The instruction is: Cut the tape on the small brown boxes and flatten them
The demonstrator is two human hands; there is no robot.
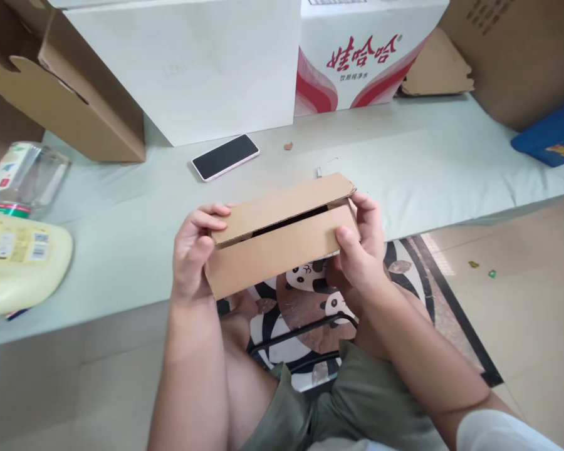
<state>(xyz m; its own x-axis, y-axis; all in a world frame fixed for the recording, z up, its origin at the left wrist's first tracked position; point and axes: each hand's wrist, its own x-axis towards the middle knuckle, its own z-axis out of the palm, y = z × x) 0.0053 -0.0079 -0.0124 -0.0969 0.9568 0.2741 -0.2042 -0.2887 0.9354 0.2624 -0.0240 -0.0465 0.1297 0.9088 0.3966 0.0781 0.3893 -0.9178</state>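
A small brown cardboard box [272, 254] is held above my lap, close to the bed-like surface's front edge. Its two long flaps face up, with a narrow dark gap between them. My left hand [195, 250] grips the box's left end, fingers over the far flap's corner. At the right end, my right hand [364, 244] has its thumb pressed on the near flap and its fingers around the far corner. The inside of the box is too dark to make out.
Behind the box a phone [225, 158] lies on the pale green sheet [423, 144]. White cartons [188, 69] and brown cardboard boxes [94, 100] stand at the back. A yellow jug [23, 263] and a clear plastic bottle [47, 175] lie left; a blue container [549, 134] sits right.
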